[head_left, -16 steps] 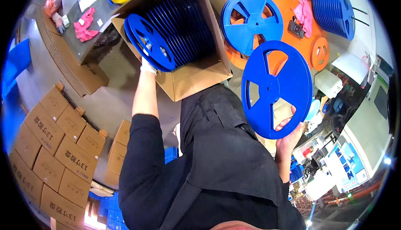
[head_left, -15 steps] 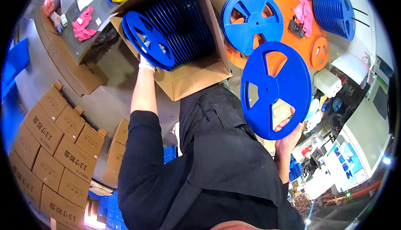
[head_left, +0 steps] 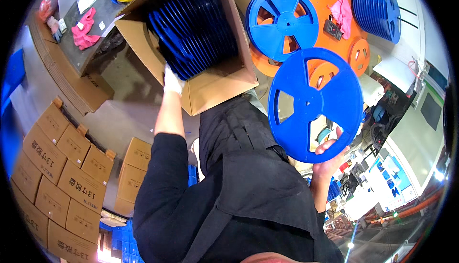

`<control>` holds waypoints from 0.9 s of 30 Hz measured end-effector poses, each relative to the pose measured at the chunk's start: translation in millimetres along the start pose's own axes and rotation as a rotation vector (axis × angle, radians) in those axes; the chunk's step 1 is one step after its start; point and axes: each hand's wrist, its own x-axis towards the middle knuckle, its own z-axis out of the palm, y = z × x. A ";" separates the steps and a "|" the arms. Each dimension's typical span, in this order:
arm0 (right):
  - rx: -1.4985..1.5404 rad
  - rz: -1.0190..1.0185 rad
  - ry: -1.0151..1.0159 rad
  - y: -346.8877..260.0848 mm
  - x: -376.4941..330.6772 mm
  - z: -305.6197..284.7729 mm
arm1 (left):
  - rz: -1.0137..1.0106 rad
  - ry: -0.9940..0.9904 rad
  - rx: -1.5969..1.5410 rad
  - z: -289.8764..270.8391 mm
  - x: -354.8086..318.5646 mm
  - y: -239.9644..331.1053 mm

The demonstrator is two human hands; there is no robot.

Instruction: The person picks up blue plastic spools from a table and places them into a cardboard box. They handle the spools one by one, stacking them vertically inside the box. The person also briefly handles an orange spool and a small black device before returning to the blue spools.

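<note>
One bare right hand (head_left: 331, 164) at 4 o'clock holds one blue reel (head_left: 316, 104) at 3 o'clock, fingers hooked through its lower opening around the rim, a narrow gap separating it from the carton. At 11 o'clock, one gloved left hand (head_left: 172, 82) reaches past the edge of one carton (head_left: 222, 90), fingertips hidden, their grip impossible to tell. Inside stands a row of blue reels (head_left: 198, 31) too tight to count, bare cardboard below.
</note>
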 end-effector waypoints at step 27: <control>1.191 0.250 -0.359 34.8 70.0 -24.0 | 0.516 -0.103 0.515 227.4 -116.7 33.5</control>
